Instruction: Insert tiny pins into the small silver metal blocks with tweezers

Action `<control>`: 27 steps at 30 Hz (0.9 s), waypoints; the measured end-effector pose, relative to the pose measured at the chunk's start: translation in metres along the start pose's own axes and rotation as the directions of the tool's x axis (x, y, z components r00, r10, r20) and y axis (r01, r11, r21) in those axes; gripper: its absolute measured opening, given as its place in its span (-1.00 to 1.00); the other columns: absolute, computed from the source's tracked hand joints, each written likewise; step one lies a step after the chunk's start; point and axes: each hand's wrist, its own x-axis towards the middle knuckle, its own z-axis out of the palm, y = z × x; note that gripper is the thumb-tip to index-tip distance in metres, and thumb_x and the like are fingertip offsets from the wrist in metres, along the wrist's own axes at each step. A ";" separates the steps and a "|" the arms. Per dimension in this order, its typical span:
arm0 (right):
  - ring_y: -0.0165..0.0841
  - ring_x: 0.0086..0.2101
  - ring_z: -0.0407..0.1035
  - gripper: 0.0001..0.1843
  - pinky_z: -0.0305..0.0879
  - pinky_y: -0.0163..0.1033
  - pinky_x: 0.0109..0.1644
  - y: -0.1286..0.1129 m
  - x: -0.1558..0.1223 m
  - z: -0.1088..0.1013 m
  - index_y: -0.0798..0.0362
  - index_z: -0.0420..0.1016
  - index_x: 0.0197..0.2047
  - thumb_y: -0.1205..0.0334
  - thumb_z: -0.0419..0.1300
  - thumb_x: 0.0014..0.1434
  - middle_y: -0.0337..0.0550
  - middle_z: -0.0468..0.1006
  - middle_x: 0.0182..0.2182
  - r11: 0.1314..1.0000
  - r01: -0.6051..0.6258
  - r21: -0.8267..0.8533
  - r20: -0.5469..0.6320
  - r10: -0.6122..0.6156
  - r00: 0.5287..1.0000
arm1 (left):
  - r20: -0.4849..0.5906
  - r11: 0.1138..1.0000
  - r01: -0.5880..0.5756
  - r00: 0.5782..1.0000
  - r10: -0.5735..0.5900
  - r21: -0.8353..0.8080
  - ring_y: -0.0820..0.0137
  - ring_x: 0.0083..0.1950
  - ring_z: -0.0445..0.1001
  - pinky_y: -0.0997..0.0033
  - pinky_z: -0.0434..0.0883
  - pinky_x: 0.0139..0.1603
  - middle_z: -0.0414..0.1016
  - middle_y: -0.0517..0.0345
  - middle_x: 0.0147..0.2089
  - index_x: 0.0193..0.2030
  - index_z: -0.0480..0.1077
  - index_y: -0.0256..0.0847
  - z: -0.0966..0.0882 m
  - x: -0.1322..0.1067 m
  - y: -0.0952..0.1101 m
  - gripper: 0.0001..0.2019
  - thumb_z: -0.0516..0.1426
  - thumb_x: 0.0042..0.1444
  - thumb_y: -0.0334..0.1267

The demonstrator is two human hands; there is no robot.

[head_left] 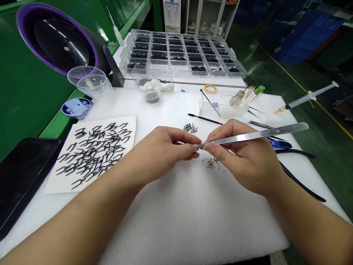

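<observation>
My right hand [239,152] is closed around metal tweezers [259,135], whose tips point left to the fingertips of my left hand [171,149]. Between my left thumb and forefinger is a tiny shiny metallic piece [196,147]; its kind is too small to make out. The tweezer tips meet it there. Behind my fingers lies a small heap of black forked pieces [191,128]. Tiny dark bits [212,163] are scattered on the white foam surface just below my hands. To the left, a white sheet [125,127] carries many black forked pieces.
At the back stands a clear compartment box [184,75] of black pieces. A purple-rimmed fan [57,40], clear cups [93,86] and a blue dish [76,107] are at left. A syringe [306,97], a glass bottle [237,98], pliers [302,180] and a blue cutter [280,143] are at right.
</observation>
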 end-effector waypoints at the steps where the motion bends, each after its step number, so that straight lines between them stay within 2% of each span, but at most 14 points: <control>1: -0.38 -0.29 0.52 -0.84 0.48 -0.30 -0.27 0.000 0.000 0.000 -0.01 0.39 -0.35 0.26 0.30 0.23 -0.22 0.61 -0.31 1.000 0.001 0.003 0.001 -0.001 1.000 | -0.001 1.000 0.001 1.000 -0.001 0.000 0.29 -0.02 0.61 0.26 0.52 0.08 0.69 0.23 -0.17 -0.05 0.63 0.01 0.000 0.000 0.000 -0.76 0.25 0.15 -0.18; 11: -0.35 -0.29 0.53 -0.85 0.48 -0.25 -0.27 0.000 -0.001 0.000 -0.01 0.40 -0.35 0.28 0.30 0.23 -0.22 0.61 -0.30 1.000 0.002 -0.012 0.004 -0.001 1.000 | 0.005 1.000 -0.002 1.000 0.002 -0.019 0.29 -0.02 0.61 0.26 0.52 0.07 0.68 0.23 -0.18 -0.06 0.63 0.01 -0.001 -0.001 -0.002 -0.76 0.25 0.14 -0.19; 15: -0.33 -0.28 0.52 -0.88 0.46 -0.21 -0.27 0.001 -0.002 0.000 -0.01 0.41 -0.32 0.28 0.28 0.25 -0.22 0.61 -0.29 0.998 0.032 -0.056 0.021 -0.031 0.999 | -0.010 0.999 -0.005 1.000 0.005 0.032 0.29 -0.04 0.61 0.29 0.51 0.03 0.69 0.27 -0.19 -0.04 0.63 0.05 -0.001 -0.001 -0.002 -0.75 0.24 0.14 -0.17; 20: -0.34 -0.28 0.50 -0.91 0.44 -0.20 -0.23 0.004 -0.001 -0.001 0.04 0.44 -0.30 0.31 0.26 0.27 -0.19 0.61 -0.30 0.948 0.216 -0.235 0.072 -0.204 0.976 | -0.086 0.986 -0.017 0.996 0.032 0.167 0.18 -0.10 0.61 0.26 0.52 -0.06 0.68 0.20 -0.24 -0.04 0.64 -0.02 -0.001 0.000 -0.005 -0.70 0.24 0.10 -0.11; 24: -0.31 -0.19 0.52 -0.90 0.46 -0.19 -0.12 0.005 -0.003 -0.003 0.08 0.44 -0.31 0.40 0.23 0.27 -0.11 0.61 -0.26 0.857 0.409 -0.312 0.176 -0.371 0.912 | -0.064 0.980 -0.051 0.996 0.064 0.193 0.16 -0.14 0.61 0.28 0.52 -0.13 0.68 0.18 -0.26 -0.04 0.64 -0.04 0.001 -0.002 -0.002 -0.69 0.22 0.08 -0.15; 27: -0.30 -0.21 0.54 -0.89 0.49 -0.20 -0.12 0.005 -0.006 -0.004 0.10 0.44 -0.31 0.44 0.24 0.25 -0.05 0.62 -0.24 0.810 0.465 -0.357 0.187 -0.426 0.885 | -0.039 0.979 -0.061 0.997 0.070 0.192 0.19 -0.17 0.61 0.31 0.51 -0.17 0.68 0.19 -0.27 -0.02 0.63 -0.02 0.002 -0.003 -0.001 -0.68 0.19 0.09 -0.16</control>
